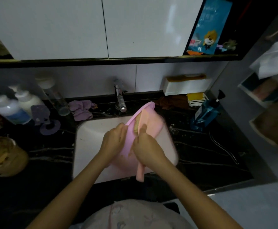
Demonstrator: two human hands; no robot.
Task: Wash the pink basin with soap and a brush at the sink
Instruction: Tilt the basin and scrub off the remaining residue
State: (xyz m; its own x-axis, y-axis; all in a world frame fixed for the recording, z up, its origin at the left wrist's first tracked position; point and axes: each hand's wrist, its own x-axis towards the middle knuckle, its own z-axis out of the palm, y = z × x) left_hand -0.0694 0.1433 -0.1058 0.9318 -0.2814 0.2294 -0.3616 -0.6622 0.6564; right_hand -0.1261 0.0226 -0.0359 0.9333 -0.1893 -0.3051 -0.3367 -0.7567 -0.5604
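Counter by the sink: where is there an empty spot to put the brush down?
Left of the sink, the counter is bare between the purple stand and the tan bundle. Right of the sink it is bare in front of the blue pump bottle, though a black hose crosses it. The back edge is crowded: bottles, purple cloth, brown cloth.

The sink (88,139) is sitting in the middle of the bench (201,154), with the tap (120,100) standing behind it. The basin (153,121) is standing tilted on edge over the sink. The left hand (114,141) is gripping its left side, and the right hand (147,146) is holding the brush (140,172) against its inner face. A crumpled cloth (81,109) is lying left of the tap, pump bottles (11,106) are standing farther left, and a dispenser (207,111) is standing on the right.
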